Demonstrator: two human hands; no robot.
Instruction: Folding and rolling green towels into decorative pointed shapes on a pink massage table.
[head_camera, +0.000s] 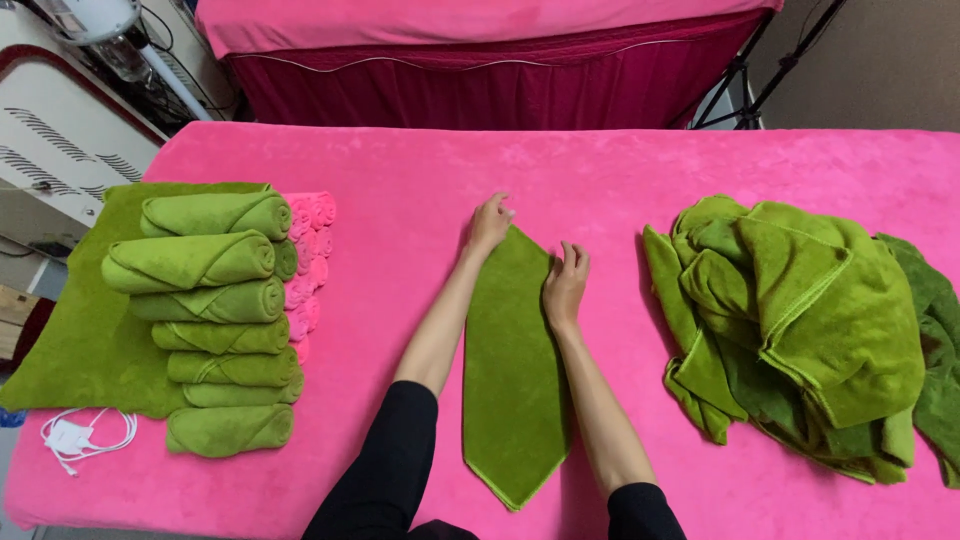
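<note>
My left hand (489, 224) and right hand (565, 283) press open-palmed, gripping nothing, on the far tip of a folded green towel (515, 375) on the pink worktop (400, 170), with seemingly seven rolled towels (215, 325) stacked leftward and an unfolded heap (800, 335) waiting rightward.

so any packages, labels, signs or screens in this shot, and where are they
No packages, signs or screens show.
White panel: upper left beside the pink table, cream-white with grey wavy stripe markings and a dark red edge; whether it carries any label cannot be told.
White charger with coiled cable: near left corner of the table, small, plain, no label visible.
</note>
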